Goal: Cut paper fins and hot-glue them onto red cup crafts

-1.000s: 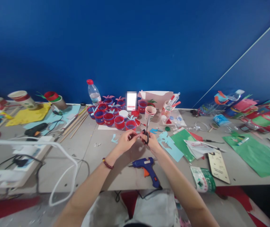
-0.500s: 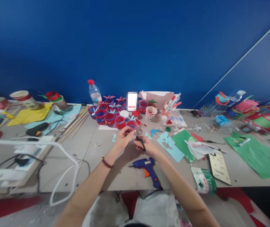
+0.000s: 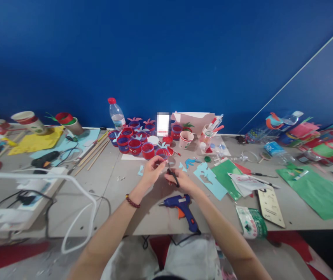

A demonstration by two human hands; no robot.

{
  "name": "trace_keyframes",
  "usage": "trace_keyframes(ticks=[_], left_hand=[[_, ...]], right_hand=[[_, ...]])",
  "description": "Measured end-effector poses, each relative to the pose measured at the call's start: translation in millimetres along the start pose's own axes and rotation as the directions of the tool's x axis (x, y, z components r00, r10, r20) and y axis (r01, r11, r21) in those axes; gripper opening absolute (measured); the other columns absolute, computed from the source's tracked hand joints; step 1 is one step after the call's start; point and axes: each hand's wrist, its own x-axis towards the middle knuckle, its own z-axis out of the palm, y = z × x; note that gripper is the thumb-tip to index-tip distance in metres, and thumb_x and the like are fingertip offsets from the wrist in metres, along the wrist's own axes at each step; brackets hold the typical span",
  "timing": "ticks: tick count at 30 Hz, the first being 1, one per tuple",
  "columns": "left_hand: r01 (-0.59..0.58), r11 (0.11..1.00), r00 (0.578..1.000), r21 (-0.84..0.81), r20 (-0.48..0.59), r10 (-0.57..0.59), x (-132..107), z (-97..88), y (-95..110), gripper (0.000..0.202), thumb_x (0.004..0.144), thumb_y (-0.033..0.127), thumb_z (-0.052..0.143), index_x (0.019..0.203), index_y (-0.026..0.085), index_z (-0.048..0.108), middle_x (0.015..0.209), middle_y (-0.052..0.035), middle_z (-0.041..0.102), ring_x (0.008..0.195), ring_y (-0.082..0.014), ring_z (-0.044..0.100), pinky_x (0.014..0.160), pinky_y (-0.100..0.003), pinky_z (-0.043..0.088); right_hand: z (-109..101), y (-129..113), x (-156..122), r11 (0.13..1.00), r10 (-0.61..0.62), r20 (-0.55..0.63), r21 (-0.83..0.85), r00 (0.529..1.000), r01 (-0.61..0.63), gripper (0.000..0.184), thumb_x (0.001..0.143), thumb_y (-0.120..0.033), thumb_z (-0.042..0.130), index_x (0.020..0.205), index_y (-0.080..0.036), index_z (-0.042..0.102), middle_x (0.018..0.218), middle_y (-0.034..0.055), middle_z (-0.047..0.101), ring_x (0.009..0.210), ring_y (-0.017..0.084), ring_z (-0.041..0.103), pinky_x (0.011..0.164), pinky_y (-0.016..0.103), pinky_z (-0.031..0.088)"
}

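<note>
My right hand (image 3: pixel 182 180) is closed around black-handled scissors (image 3: pixel 172 174), whose blades point up and left toward my left hand. My left hand (image 3: pixel 152 170) pinches a small piece that I cannot make out, right at the scissor tips. Both hands hover over the grey table (image 3: pixel 119 202), just in front of a cluster of red and blue paper cups (image 3: pixel 135 144). A blue glue gun (image 3: pixel 182 208) lies on the table just below my hands.
A water bottle (image 3: pixel 115 112) stands behind the cups. Light blue paper (image 3: pixel 210 179), green paper (image 3: pixel 226 173), a second green sheet (image 3: pixel 314 190) and a wooden board (image 3: pixel 269 205) lie to the right. A black glue gun (image 3: pixel 45 158), cables and wooden sticks (image 3: pixel 93 152) lie to the left.
My right hand brought the scissors down and left from beside the paper cup to the piece in my left hand. Over the last half second the hands barely moved.
</note>
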Motion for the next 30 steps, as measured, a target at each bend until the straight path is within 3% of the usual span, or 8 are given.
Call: trace_keyframes(ticks=[11,21,30], left_hand=[[0.005,1.000,1.000,-0.005,0.012,-0.005,0,0.8,0,0.026,0.074,0.041,0.067,0.069,0.018,0.056,0.061,0.0040,0.051,0.052,-0.0073,0.042,0.049,-0.020,0.035],[0.011,1.000,1.000,0.004,0.018,-0.011,0,0.1,-2,0.028,0.073,0.043,0.067,0.069,0.018,0.055,0.062,0.0042,0.052,0.051,-0.0067,0.040,0.048,-0.020,0.034],[0.010,0.999,1.000,0.050,0.029,-0.012,1,-3.0,-3,0.028,0.076,0.044,0.065,0.072,0.018,0.055,0.062,0.0037,0.049,0.052,-0.0068,0.039,0.046,-0.020,0.031]], right_hand=[[0,-3,-1,1.000,0.028,-0.013,0.005,1.000,-0.028,0.047,0.066,-0.058,0.070,0.083,-0.017,0.055,0.057,-0.0040,0.053,0.046,0.008,0.042,0.043,0.021,0.029],[3,-12,-6,1.000,0.025,-0.030,-0.007,0.999,-0.026,0.044,0.068,-0.058,0.068,0.075,-0.017,0.054,0.051,-0.0056,0.049,0.044,0.007,0.038,0.042,0.022,0.024],[0,-1,-1,0.998,-0.003,-0.058,0.065,0.998,0.007,0.043,0.064,-0.054,0.074,0.067,-0.016,0.055,0.049,-0.0075,0.043,0.045,0.006,0.034,0.046,0.022,0.024]])
